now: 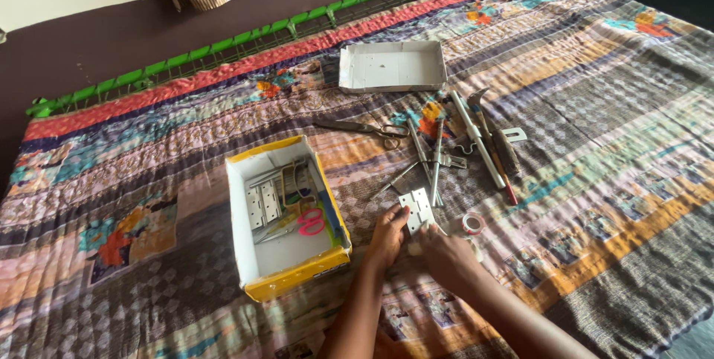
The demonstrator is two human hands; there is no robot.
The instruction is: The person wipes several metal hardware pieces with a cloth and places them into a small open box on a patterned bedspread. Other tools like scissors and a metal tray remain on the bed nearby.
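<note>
Both hands meet over a metal hinge point(417, 210) lying flat on the patchwork quilt point(610, 180), toward the near edge of the bed and a little right of its middle. Left hand point(388, 238) rests on the hinge's near-left corner, fingers curled down onto the plate; right hand point(445, 255) comes in from the near-right, fingertips pressed to the lower right edge. Neither hand is spread; both look lightly pinched on the hinge, though the far side of the grip is hidden. The hinge lies just beyond the knuckles, away from the body, its long axis running near to far with a slight tilt to the right. The two hands are about equally close; the left covers more of the plate. Just right of the right hand sits a small roll of tape point(473, 222). Beyond the hinge a loose heap of tools point(476, 143) fans out: long thin metal pieces and a red-tipped rod, with a pair of scissors point(364, 128) to the left. Left of the hands, close beside, stands a yellow-sided box point(291, 273) holding another hinge, pink-handled scissors point(311, 222) and other hardware. Near the far edge lies an empty white box lid point(392, 66), by a green rail point(245, 35).
</note>
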